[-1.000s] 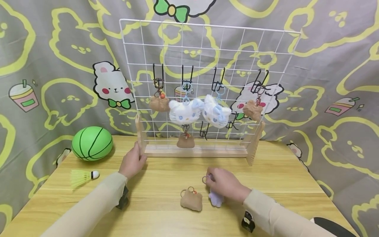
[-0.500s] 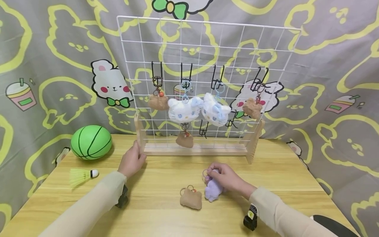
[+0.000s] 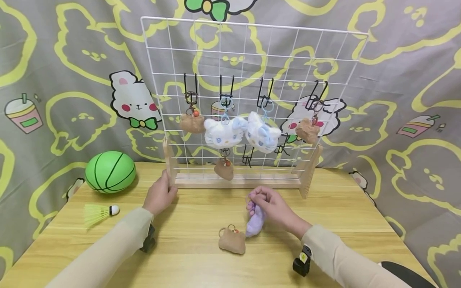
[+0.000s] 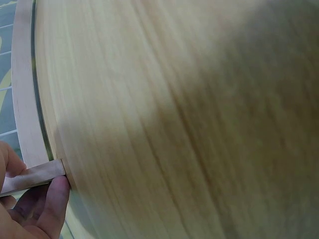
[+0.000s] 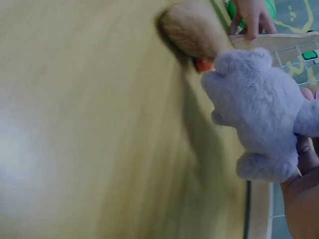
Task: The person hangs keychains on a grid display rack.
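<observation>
My right hand (image 3: 275, 208) pinches a lilac plush keychain (image 3: 255, 223) near its ring end, and the plush dangles beneath the fingers, tilted. In the right wrist view this furry plush toy (image 5: 264, 119) fills the right side, over the table. My left hand (image 3: 160, 195) grips the left wooden foot of a white wire grid rack (image 3: 237, 184); the left wrist view has thumb and fingers on either side of that wooden foot (image 4: 37, 177). A brown plush keychain (image 3: 232, 242) with a ring and an orange bead lies on the table, just left of the lilac one.
Black hooks on the grid carry two white cat-head plush keychains (image 3: 224, 134) and several brown ones, such as a brown plush (image 3: 192, 123) at left. Two lower hooks (image 3: 247, 156) hold nothing. A green ball (image 3: 110, 172) and a yellow shuttlecock (image 3: 99, 214) sit at left.
My right hand has lifted the lilac plush keychain from the table and moved it toward the rack, turning it to hang. My left hand stays on the rack's foot.
</observation>
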`<action>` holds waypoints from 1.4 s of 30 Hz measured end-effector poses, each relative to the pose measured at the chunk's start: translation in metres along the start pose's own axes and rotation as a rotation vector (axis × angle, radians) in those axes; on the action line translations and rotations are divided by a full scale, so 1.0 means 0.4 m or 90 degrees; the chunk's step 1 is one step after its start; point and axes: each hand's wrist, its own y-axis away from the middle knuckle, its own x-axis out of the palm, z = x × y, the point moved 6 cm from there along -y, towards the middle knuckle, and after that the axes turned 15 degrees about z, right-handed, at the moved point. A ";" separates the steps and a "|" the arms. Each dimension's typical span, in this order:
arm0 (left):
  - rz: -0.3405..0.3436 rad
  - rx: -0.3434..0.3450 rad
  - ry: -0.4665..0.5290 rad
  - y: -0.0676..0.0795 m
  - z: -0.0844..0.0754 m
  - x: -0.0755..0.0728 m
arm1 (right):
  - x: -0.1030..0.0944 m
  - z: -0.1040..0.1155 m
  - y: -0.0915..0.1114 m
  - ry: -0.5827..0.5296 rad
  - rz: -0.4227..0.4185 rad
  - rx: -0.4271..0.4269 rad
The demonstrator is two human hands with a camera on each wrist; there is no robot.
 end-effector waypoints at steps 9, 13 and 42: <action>0.009 -0.010 0.004 -0.001 0.005 0.001 | -0.031 0.079 -0.027 -0.004 -0.081 -0.101; 0.008 -0.013 0.002 -0.001 0.006 0.000 | -0.044 0.108 -0.040 0.029 -0.122 -0.122; -0.007 -0.010 -0.001 0.001 -0.001 -0.003 | -0.092 0.092 -0.102 0.144 -0.243 -0.025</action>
